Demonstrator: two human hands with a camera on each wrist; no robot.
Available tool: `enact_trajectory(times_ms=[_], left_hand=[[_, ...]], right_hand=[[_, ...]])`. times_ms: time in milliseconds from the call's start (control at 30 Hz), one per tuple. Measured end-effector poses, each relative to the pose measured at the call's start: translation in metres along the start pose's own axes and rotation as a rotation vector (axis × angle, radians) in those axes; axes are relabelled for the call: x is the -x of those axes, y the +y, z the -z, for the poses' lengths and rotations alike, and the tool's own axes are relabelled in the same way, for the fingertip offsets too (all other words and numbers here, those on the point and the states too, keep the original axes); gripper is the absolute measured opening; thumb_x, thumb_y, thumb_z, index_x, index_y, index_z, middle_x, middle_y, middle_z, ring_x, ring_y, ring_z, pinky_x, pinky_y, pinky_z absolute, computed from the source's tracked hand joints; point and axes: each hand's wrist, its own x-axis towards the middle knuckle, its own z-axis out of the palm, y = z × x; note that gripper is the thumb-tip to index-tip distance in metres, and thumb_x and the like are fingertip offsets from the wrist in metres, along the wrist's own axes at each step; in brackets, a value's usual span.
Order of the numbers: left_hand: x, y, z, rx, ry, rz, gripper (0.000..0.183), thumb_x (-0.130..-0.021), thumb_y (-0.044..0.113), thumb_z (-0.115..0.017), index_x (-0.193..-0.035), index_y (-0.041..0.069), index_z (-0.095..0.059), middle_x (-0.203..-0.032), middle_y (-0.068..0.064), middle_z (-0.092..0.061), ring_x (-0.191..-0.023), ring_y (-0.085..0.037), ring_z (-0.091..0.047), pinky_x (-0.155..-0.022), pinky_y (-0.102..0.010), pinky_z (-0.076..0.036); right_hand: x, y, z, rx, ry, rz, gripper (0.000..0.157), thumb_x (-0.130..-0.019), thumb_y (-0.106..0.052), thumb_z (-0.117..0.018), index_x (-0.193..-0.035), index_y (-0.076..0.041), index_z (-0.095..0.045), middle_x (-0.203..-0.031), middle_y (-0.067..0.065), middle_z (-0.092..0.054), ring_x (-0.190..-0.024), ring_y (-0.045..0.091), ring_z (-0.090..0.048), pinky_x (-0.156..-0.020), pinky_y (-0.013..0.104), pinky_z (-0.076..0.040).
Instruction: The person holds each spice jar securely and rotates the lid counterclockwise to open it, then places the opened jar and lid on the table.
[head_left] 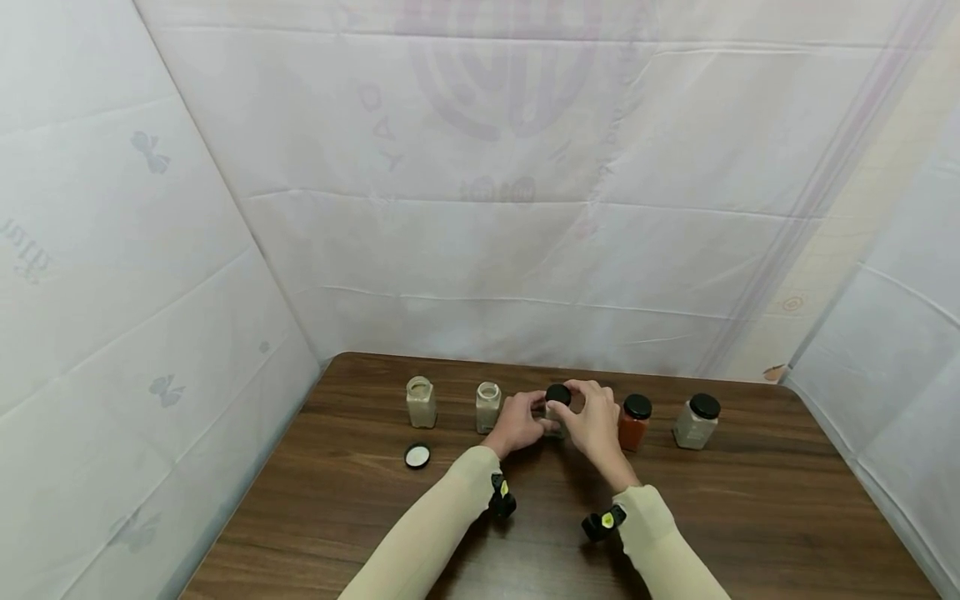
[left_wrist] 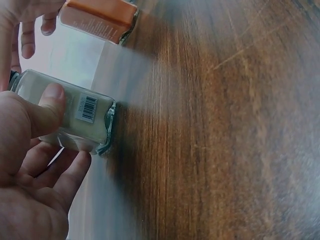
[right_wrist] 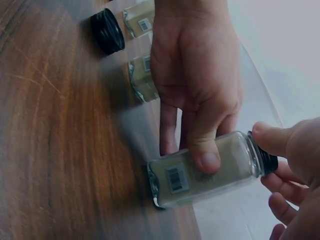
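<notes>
A clear glass spice jar [right_wrist: 225,175] filled with pale powder stands in the middle of the row, a barcode sticker on its side. My left hand [head_left: 516,423] grips the jar's body, thumb on one face and fingers behind. At the top, my right hand [head_left: 596,421] pinches the black lid [right_wrist: 269,162] between thumb and fingers. The lid sits on or right at the jar's mouth; whether it is loose I cannot tell. In the left wrist view the jar's top is partly hidden by the hands.
Two lidless jars of pale powder, one at the far left [head_left: 422,403] and one beside my left hand [head_left: 487,408], stand on the wooden table [head_left: 750,517]. A loose black lid [head_left: 417,455] lies white side up. To the right are a lidded orange-red jar [head_left: 633,425] and a lidded pale jar [head_left: 696,423].
</notes>
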Motion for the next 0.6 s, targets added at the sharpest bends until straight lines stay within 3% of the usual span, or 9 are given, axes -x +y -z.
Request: enact_trajectory(times_ms=[300, 600], left_hand=[[-0.0002, -0.0012, 0.0003, 0.024, -0.013, 0.009, 0.045, -0.092, 0.020, -0.080, -0.135, 0.013, -0.068, -0.124, -0.003, -0.073, -0.119, -0.020, -0.067, -0.100, -0.039, -0.054], [0.0000, -0.0042, -0.0021, 0.030, -0.012, 0.014, 0.045, -0.093, 0.017, -0.078, -0.136, 0.010, -0.067, -0.125, -0.004, -0.072, -0.119, -0.021, -0.067, -0.100, -0.039, -0.054]], right_hand=[[-0.0045, 0.0000, 0.0111, 0.016, -0.149, 0.039, 0.042, -0.095, -0.020, -0.076, -0.134, -0.007, -0.067, -0.134, 0.016, -0.061, -0.116, 0.040, -0.047, -0.095, 0.058, -0.033], [-0.0032, 0.0004, 0.0087, 0.029, -0.163, 0.014, 0.047, -0.096, -0.020, -0.076, -0.139, -0.007, -0.063, -0.139, 0.018, -0.057, -0.119, 0.043, -0.044, -0.096, 0.062, -0.034]])
